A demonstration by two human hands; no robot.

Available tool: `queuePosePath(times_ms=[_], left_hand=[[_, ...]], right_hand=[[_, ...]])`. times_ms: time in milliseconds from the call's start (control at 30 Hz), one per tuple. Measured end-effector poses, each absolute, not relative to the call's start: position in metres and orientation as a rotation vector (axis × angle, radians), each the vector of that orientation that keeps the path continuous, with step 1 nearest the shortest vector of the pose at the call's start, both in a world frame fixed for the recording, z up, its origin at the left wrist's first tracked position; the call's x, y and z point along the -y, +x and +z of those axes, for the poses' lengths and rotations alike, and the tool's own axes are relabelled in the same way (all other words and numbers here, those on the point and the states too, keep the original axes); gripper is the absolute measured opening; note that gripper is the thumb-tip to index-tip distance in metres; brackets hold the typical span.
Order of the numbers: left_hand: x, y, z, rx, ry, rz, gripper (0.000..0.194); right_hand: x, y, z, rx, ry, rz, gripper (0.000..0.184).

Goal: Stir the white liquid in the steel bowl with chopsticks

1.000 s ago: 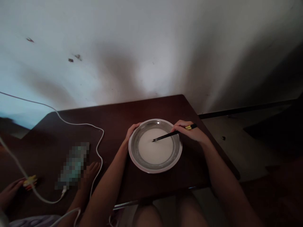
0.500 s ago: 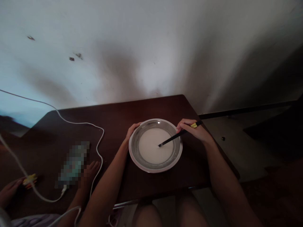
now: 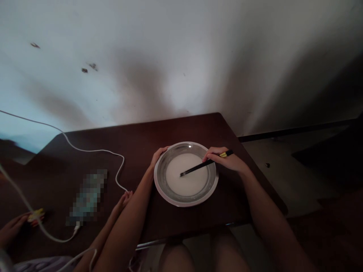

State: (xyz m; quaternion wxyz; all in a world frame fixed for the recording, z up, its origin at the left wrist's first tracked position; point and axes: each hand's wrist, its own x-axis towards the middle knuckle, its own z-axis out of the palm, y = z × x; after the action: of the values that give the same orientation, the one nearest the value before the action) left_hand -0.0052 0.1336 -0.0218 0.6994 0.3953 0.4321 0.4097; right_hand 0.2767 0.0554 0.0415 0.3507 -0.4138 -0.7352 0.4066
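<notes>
A wide metal bowl (image 3: pixel 186 202) stands on the dark table, partly filled with a smooth white liquid (image 3: pixel 185 185). My left hand (image 3: pixel 158 155) is closed on the bowl's left rim, its fingertips partly hidden behind the edge. Over the right rim, my right hand (image 3: pixel 222 158) grips black chopsticks (image 3: pixel 196 167) with gold bands near the top end. They slant down to the left, pressed together, and their tips dip into the liquid near the bowl's middle.
Left of the bowl, a phone-like blurred object (image 3: pixel 88 198) lies on the dark table (image 3: pixel 136 136), plugged into a white cable (image 3: pixel 93 150). Another person's hand (image 3: pixel 124 198) touches the cable; that person's other hand (image 3: pixel 15 226) is by a small yellow-red object (image 3: pixel 36 217). A wall (image 3: pixel 181 56) rises behind.
My right hand and the chopsticks have moved left across the bowl, tips included. My left hand stays on the rim. The other person's hand has shifted right, from beside the phone to the cable.
</notes>
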Motion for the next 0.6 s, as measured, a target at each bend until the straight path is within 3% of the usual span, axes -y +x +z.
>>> queuePosePath(times_ms=[133, 300, 500, 600], left_hand=[[-0.1346, -0.006, -0.0238, -0.938, 0.853, 0.929, 0.036], [-0.1354, -0.0064, -0.0248, -0.961, 0.866, 0.915, 0.037], [-0.1345, -0.0055, -0.0226, -0.931, 0.867, 0.925, 0.036], [-0.1337, -0.0054, -0.0217, -0.931, 0.842, 0.928, 0.034]], right_hand=[[-0.0557, 0.2792, 0.0424, 1.807, -1.126, 0.915, 0.024], [-0.0537, 0.2775, 0.0434, 1.83, -1.063, 1.063, 0.023], [-0.0545, 0.2777, 0.0431, 1.827, -1.128, 0.904, 0.024], [-0.0538, 0.2789, 0.0436, 1.791, -1.092, 0.978, 0.026]])
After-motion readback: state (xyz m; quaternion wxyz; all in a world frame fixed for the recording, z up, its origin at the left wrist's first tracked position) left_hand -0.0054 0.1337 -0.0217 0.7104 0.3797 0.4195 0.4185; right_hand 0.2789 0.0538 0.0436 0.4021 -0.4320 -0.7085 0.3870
